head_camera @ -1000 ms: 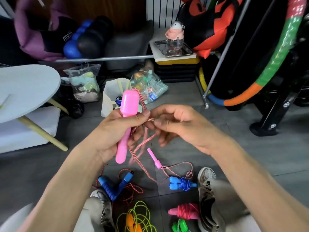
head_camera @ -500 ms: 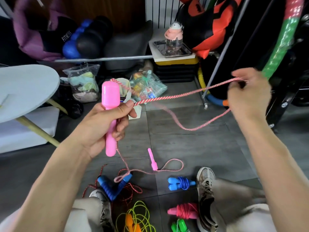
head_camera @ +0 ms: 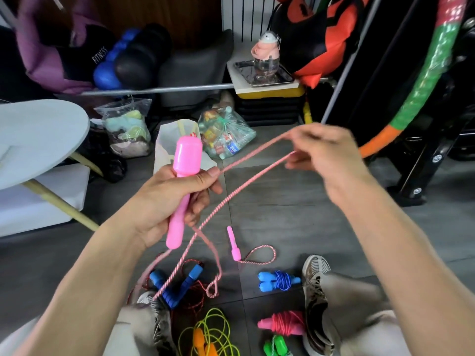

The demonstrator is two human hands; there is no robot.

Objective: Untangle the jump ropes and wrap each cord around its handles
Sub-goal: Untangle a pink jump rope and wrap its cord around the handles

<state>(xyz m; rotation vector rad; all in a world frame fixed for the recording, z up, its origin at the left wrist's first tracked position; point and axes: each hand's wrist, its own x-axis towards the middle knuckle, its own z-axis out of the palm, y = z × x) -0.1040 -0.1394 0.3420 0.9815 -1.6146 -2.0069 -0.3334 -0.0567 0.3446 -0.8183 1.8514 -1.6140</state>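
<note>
**Pink rope stretched between two hands over a floor of ropes**

Nearest, between the person's two shoes, lie a loose yellow-green cord with orange handles (head_camera: 205, 337), a wound green-handled rope (head_camera: 276, 346) and a wound pink-handled red rope (head_camera: 282, 326). Just beyond sit a wound blue rope bundle (head_camera: 279, 280) on the right and blue handles tangled in thin red cord (head_camera: 180, 281) on the left: five other ropes in all. A second slim pink handle (head_camera: 234, 244) lies on the grey tile.

Above them, the left hand (head_camera: 167, 201) curls around the pink plastic handle with a bulbous top (head_camera: 183, 173), thumb pressing the cord. The twisted pink-and-white cord (head_camera: 246, 182) runs rightward to the blurred right hand (head_camera: 326, 152), which pinches a doubled loop. Slack drops over the blue handles.

Farther off: a white round table (head_camera: 38, 134) left, two clear plastic bags (head_camera: 226, 134), and a striped hoop (head_camera: 421, 80) right.
</note>
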